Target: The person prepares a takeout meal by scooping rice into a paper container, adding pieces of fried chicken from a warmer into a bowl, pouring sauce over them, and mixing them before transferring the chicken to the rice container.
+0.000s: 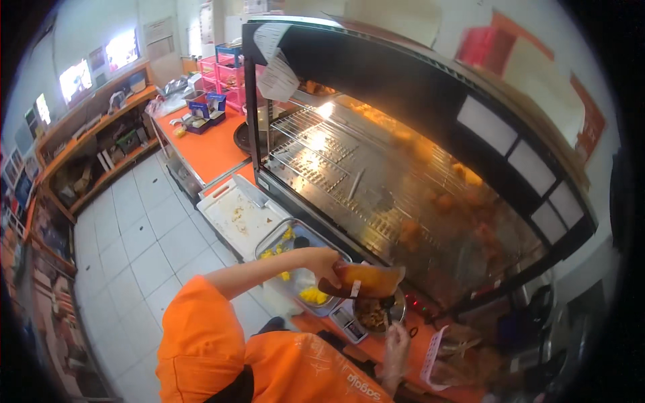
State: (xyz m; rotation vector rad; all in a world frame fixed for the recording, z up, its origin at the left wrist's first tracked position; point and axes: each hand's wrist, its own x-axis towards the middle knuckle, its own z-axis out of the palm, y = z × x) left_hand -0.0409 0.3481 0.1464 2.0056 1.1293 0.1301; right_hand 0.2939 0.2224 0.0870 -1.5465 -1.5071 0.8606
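Observation:
My left hand point(325, 264) is closed around a clear plastic pouch of orange-brown sauce point(373, 282), tilted over a round metal bowl point(403, 311). Chopped brown food point(370, 316) lies in the bowl. My right hand point(397, 345), in a clear plastic glove, grips the handle of a black utensil point(388, 305) whose head is in the bowl, partly under the pouch. A small digital scale point(348, 325) is beside or partly under the bowl; I cannot tell which. Behind my left forearm, a metal tray point(335, 247) holds yellow pieces point(313, 295).
A glass-fronted heated display case point(322, 186) with wire racks and fried food runs behind the counter. A white cutting board point(227, 209) with a knife point(250, 191) lies left of the tray. A pink plastic basket point(433, 355) stands at the right. Blue boxes point(206, 113) sit on the orange counter point(194, 151).

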